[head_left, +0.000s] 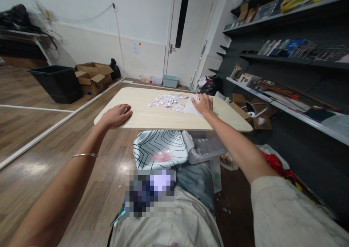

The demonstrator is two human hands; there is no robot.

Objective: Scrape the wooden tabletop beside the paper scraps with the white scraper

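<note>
On the pale surface (144,119), the right grip (202,103) holds a white card (191,109) against a heap of paper scraps (169,101); the left grip (117,115) rests, loosely open, near the left end. A black bin (56,85) and cardboard box (95,84) stand on wooden floor (32,130), with a white door (199,29) beyond and dark shelves (313,25) rightward.

**Table and Surroundings: Positions Noted**

Scraps (169,102) lay on the tabletop (144,118); a sheet (191,109) sat at their right, under the right hand (203,103). The left hand (117,115) was at the left end. Bin (58,85) and carton (94,80) stood left, shelving (286,60) right, door (196,32) behind.
</note>
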